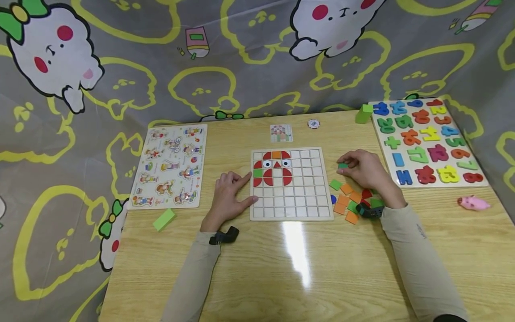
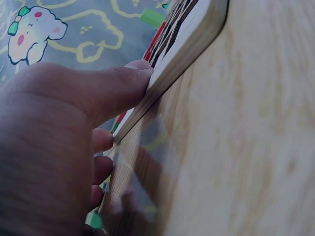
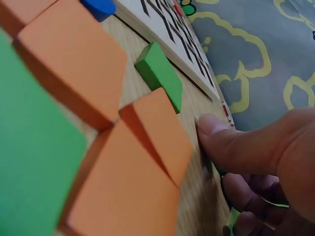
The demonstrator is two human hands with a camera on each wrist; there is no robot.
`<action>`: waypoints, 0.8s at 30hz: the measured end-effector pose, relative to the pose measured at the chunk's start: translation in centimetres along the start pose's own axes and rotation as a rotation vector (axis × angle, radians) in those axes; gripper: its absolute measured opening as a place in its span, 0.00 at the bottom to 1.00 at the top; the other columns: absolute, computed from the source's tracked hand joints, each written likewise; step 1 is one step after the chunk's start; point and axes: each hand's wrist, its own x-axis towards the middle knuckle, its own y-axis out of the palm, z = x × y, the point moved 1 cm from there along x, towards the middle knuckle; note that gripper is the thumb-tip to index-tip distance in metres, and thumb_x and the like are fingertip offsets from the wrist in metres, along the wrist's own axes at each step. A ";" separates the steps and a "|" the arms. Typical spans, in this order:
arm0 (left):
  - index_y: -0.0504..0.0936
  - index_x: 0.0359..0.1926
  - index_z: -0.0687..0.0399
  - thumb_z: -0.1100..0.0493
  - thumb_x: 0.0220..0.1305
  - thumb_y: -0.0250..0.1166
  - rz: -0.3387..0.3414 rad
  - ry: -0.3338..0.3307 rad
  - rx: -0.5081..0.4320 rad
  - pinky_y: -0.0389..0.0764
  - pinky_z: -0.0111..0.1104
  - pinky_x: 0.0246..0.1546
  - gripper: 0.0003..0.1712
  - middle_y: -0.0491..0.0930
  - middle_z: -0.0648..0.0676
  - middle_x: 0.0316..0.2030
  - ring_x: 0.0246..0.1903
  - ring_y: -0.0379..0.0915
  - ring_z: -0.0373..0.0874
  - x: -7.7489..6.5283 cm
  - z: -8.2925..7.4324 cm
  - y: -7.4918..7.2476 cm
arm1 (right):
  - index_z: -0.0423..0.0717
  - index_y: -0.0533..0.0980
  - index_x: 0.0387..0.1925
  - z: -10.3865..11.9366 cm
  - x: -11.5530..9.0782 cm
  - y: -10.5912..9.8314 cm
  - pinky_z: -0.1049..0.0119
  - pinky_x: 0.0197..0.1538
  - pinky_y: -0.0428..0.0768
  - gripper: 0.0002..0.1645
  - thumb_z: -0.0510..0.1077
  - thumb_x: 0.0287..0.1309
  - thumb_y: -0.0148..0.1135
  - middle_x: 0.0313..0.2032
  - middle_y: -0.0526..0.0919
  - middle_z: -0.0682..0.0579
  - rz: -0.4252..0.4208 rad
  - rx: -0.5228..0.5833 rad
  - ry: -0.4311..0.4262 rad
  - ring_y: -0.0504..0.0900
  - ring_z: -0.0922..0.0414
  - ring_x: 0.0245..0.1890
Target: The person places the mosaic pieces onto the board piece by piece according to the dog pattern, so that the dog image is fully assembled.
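A wooden grid board [image 1: 291, 213] lies in the middle of the table, with red, orange and green tiles and two eye tiles in its upper left squares. My left hand [image 1: 230, 197] touches the board's left edge with the thumb and index finger spread apart; in the left wrist view the thumb [image 2: 115, 88] lies against its rim. To the right of the board, my right hand [image 1: 364, 167] pinches a green tile [image 1: 343, 166] between thumb and fingers. In the right wrist view the fingers mostly hide that tile. Loose orange tiles [image 1: 339, 208] and green tiles [image 1: 335, 184] lie below this hand.
A picture puzzle board [image 1: 203, 170] lies at left, a number puzzle board [image 1: 382, 147] at right. Green blocks [image 1: 164, 219] stand beside them. A pattern card [image 1: 281, 133] and a round chip [image 1: 314, 124] lie behind the grid. A pink pig toy [image 1: 474, 203] is far right.
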 end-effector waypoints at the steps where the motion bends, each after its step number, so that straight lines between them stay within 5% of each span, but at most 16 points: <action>1: 0.69 0.71 0.40 0.33 0.57 0.66 0.003 0.000 0.001 0.57 0.41 0.45 0.43 0.67 0.51 0.45 0.42 0.56 0.47 0.0 0.0 0.0 | 0.44 0.83 0.44 0.0 -0.1 0.0 0.56 0.41 0.74 0.14 0.44 0.57 0.71 0.38 0.82 0.45 0.002 -0.001 0.005 0.79 0.50 0.36; 16: 0.70 0.71 0.41 0.33 0.57 0.66 0.001 0.001 -0.010 0.57 0.41 0.45 0.43 0.67 0.51 0.45 0.41 0.56 0.47 0.0 -0.1 -0.2 | 0.48 0.81 0.55 -0.7 -2.4 -1.7 0.56 0.41 0.71 0.20 0.42 0.60 0.69 0.42 0.75 0.45 0.019 0.003 -0.038 0.75 0.51 0.39; 24: 0.70 0.70 0.40 0.33 0.56 0.67 -0.005 -0.001 -0.014 0.57 0.41 0.45 0.43 0.67 0.51 0.45 0.41 0.57 0.47 0.0 0.0 -0.1 | 0.47 0.84 0.44 0.8 -4.1 -1.1 0.63 0.39 0.77 0.17 0.46 0.52 0.75 0.36 0.83 0.53 0.167 -0.018 -0.140 0.80 0.58 0.34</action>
